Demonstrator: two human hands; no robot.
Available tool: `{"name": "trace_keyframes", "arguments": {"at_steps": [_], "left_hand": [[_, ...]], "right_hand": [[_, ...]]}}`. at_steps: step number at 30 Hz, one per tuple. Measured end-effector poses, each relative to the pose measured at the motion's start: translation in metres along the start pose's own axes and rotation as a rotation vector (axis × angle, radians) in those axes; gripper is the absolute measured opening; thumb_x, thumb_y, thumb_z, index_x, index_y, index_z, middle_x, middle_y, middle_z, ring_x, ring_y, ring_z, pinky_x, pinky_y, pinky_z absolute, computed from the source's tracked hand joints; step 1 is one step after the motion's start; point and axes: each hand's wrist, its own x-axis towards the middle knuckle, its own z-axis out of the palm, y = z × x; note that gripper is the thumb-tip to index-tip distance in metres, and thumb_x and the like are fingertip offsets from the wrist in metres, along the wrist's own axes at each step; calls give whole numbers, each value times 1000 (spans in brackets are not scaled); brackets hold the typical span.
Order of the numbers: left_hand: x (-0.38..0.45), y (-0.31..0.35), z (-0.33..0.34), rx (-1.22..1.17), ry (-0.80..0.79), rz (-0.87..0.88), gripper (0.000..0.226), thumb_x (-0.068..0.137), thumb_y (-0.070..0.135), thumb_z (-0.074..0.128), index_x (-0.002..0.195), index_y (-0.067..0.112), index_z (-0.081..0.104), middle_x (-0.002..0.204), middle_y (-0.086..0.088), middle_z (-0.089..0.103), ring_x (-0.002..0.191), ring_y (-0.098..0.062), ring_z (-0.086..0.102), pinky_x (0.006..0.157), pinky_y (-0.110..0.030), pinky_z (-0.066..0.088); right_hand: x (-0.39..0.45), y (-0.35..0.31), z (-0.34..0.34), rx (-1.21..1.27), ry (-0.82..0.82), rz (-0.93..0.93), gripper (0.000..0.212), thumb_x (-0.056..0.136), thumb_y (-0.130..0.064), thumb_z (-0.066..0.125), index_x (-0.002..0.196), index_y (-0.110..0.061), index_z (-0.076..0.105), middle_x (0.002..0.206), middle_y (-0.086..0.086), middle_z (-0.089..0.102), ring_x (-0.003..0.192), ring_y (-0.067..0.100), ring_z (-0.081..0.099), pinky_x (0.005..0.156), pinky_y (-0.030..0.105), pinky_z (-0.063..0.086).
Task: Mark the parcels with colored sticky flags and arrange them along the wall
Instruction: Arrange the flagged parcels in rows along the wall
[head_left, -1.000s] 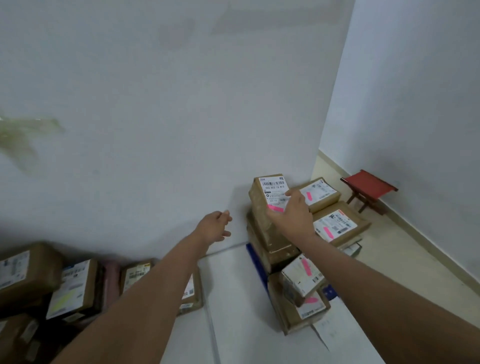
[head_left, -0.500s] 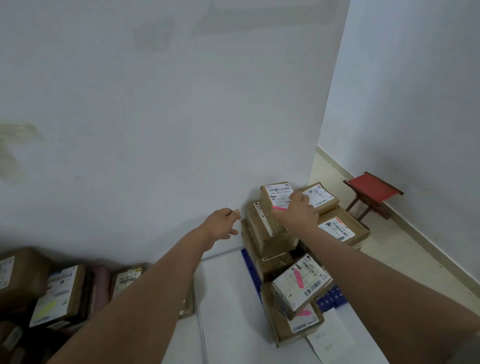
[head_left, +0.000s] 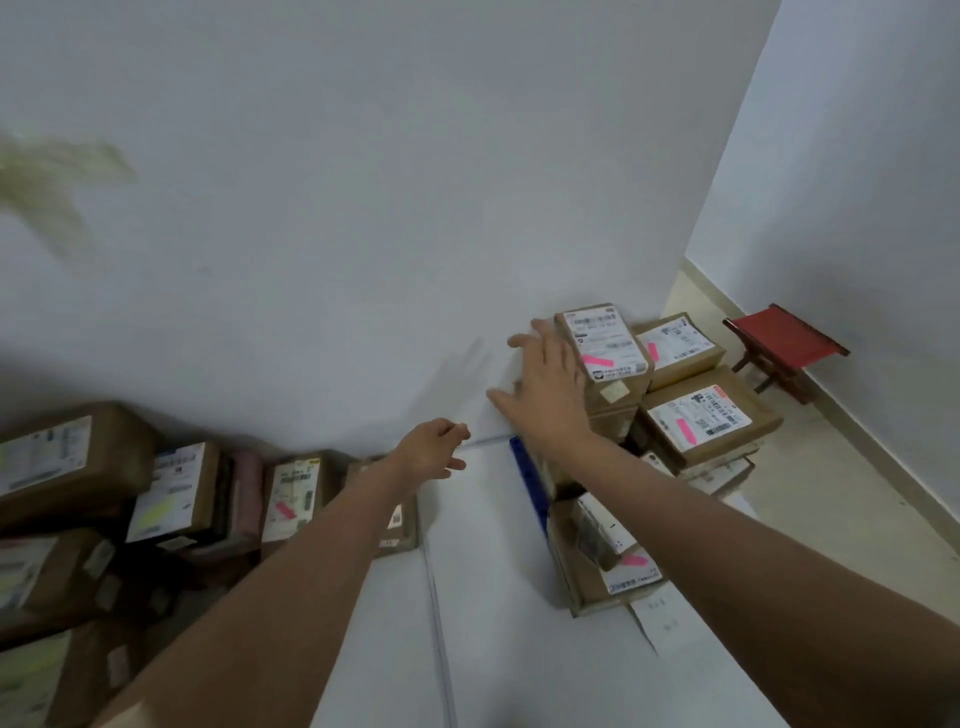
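Right hand (head_left: 550, 395) now off top brown cardboard parcel with pink flag (head_left: 605, 345), fingers spread wide, beside its left face | parcel tops stack against white wall (head_left: 363, 208) | left hand (head_left: 431, 449) empty, fingers loosely curled, left of stack, near wall

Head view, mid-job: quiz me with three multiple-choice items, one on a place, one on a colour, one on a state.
1. Where is the red stool?
A. by the right-hand wall
B. on top of the parcel stack
C. under the left arm

2. What colour is the flag on the top parcel of the right stack?
A. green
B. blue
C. pink

3. What is the right hand doing?
A. gripping a pen
B. open, fingers spread beside the top parcel
C. resting on the stool

Answers:
1 A, it stands on the floor against that wall.
2 C, a pink strip crosses its label.
3 B, nothing is in it.
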Motion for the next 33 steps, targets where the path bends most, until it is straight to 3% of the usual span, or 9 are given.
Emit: {"name": "trace_keyframes", "arguments": {"at_steps": [4, 8, 14, 19, 26, 33], "left_hand": [[-23, -78, -26, -45, 43, -152, 18, 102, 25, 48, 103, 12, 60, 108, -9, 60, 84, -21, 64, 88, -39, 53], [-52, -147, -59, -80, 90, -287, 22, 102, 31, 48, 117, 18, 57, 114, -2, 60, 85, -15, 63, 68, -25, 48], [-73, -212, -95, -161, 111, -386, 16, 104, 27, 45, 115, 19, 55, 124, -4, 54, 93, -15, 63, 68, -24, 48], [-67, -237, -120, -201, 109, -406, 22, 104, 29, 46, 119, 17, 57, 124, -2, 55, 95, -15, 63, 70, -23, 49], [-49, -258, -149, -223, 85, -403, 26, 105, 28, 44, 123, 14, 56, 121, 0, 54, 94, -13, 62, 73, -24, 47], [-32, -273, -161, -221, 43, -407, 20, 105, 29, 44, 117, 18, 56, 120, 2, 54, 94, -11, 61, 89, -29, 48]], "right_hand": [[-28, -31, 53, 32, -150, -35, 62, 85, -36, 70, 137, -23, 39, 159, 2, 13, 146, 27, 16, 113, 46, 26], [-57, -56, 110, 73, -309, -2, 62, 85, -34, 71, 137, -22, 40, 160, 1, 13, 144, 27, 21, 112, 45, 28], [-88, -78, 183, 69, -489, 140, 76, 82, -38, 74, 143, -17, 34, 155, 6, 21, 135, 30, 35, 106, 43, 36], [-97, -85, 233, 91, -507, 296, 81, 73, -37, 78, 138, -15, 35, 140, 6, 34, 120, 31, 49, 95, 49, 48], [-88, -86, 293, 5, -444, 475, 101, 78, -42, 77, 151, -13, 15, 160, 11, 10, 141, 39, 26, 112, 54, 29], [-79, -84, 332, -43, -435, 645, 119, 76, -57, 73, 153, -3, 1, 161, 14, 7, 141, 39, 26, 115, 53, 25]]}}
